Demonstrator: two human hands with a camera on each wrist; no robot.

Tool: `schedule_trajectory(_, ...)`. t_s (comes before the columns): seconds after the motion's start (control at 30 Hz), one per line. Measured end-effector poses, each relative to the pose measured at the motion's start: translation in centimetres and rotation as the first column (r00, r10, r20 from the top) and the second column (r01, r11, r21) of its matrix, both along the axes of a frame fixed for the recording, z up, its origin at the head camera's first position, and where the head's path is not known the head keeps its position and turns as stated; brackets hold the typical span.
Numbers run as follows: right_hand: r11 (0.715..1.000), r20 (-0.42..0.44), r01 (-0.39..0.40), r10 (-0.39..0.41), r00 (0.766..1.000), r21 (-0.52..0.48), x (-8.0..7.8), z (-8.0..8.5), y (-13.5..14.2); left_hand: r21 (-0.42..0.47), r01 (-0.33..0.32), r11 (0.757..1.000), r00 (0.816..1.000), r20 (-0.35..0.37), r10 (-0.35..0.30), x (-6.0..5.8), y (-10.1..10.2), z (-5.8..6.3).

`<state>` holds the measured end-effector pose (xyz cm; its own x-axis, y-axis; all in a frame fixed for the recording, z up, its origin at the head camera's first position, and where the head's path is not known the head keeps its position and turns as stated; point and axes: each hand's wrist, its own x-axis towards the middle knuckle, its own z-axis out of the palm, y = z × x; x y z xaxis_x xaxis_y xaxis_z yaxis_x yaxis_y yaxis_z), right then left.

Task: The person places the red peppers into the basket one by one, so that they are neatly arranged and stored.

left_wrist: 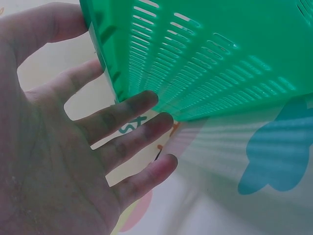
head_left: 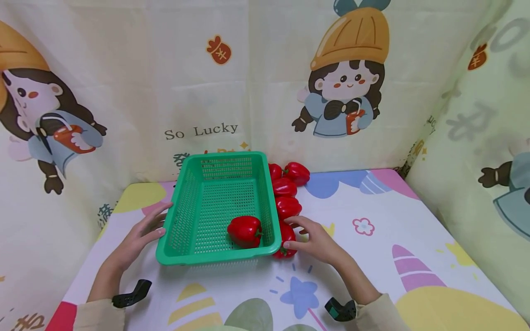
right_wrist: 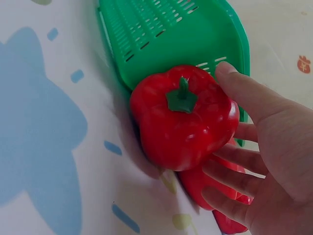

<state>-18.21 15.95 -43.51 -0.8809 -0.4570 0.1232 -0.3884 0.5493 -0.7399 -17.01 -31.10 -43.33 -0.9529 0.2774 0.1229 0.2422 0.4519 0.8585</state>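
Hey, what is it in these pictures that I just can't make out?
Head view: left sides of several peppers, behind the green basket.
Head view: backdrop lettering, partly behind the basket.
Left wrist view: the basket's upper part, cut off by the top edge.
Right wrist view: index fingertip of the right hand, behind the nearest pepper.

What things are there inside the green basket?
One red bell pepper lies inside the green basket, towards its near right corner in the head view. Perforated floor shows elsewhere. The patch directly under the pepper is covered and cannot be seen.
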Motion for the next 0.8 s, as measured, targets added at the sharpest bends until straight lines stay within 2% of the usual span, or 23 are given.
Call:
schedule_trajectory(0.4, 0.999, -0.036, -0.017, 0.016, 0.999, -0.027, 0.00, -0.19, 0.10, -0.006, -0.003, 1.000, 1.000, -0.005, 0.003, 0.14, 0.02, 0.13)
schedule_trajectory(0.63, 1.000, 0.006, -0.007, 0.007, 1.000, -0.019, 0.11, -0.28, 0.00, -0.010, -0.007, 1.000, 1.000, 0.003, 0.007, 0.18, 0.08, 0.09)
schedule_trajectory(0.8, 0.999, 0.048, -0.028, 0.030, 0.998, -0.033, 0.05, -0.32, -0.07, -0.010, -0.005, 1.000, 1.000, -0.007, 0.005, 0.19, 0.05, 0.06)
